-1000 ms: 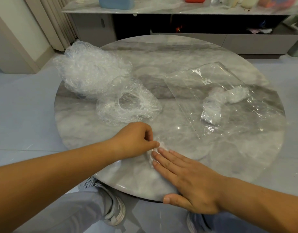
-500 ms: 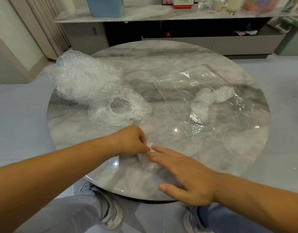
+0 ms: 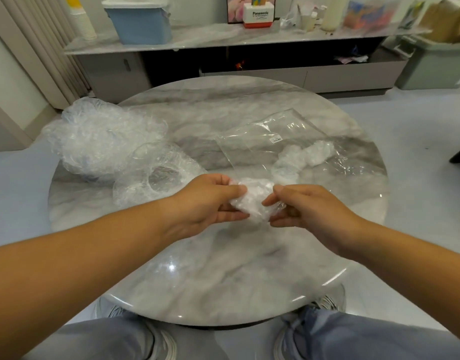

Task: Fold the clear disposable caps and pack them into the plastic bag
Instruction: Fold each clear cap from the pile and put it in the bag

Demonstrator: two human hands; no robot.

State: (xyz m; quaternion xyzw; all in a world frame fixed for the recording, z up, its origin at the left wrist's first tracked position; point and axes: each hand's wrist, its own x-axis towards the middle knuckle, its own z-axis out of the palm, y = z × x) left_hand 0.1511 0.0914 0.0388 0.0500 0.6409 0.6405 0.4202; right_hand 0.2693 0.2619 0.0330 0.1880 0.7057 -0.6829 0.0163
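Early in the packing job at the round marble table (image 3: 223, 271), I held one bunched clear cap (image 3: 254, 201) between both hands, lifted just above the tabletop. My left hand (image 3: 202, 203) pinched the cap's left end between thumb and curled fingers. My right hand (image 3: 317, 211) pinched the right end the same way, thumb on top and fingers tucked beneath. The cap sat squarely in the gap between the two grips, squeezed into a small white wad. Whether its fold was finished I could not tell through the crinkled film.

Beyond my hands and to the right, the plastic bag (image 3: 262, 139) lay flat on the marble, a small white label showing on it. A few packed caps (image 3: 301, 157) lay bunched inside it, though I could not count them. The wad in my grip hung just beside the bag's near edge, and I could not make out which edge was the opening.

To the left, a large heap of loose caps (image 3: 101, 141) sat at the table's far rim. One spread-out cap (image 3: 156, 183) lay near my left hand with its elastic ring open. By my reckoning little was done: a few caps bagged, one in hand, and most of the pile yet to be folded and packed.
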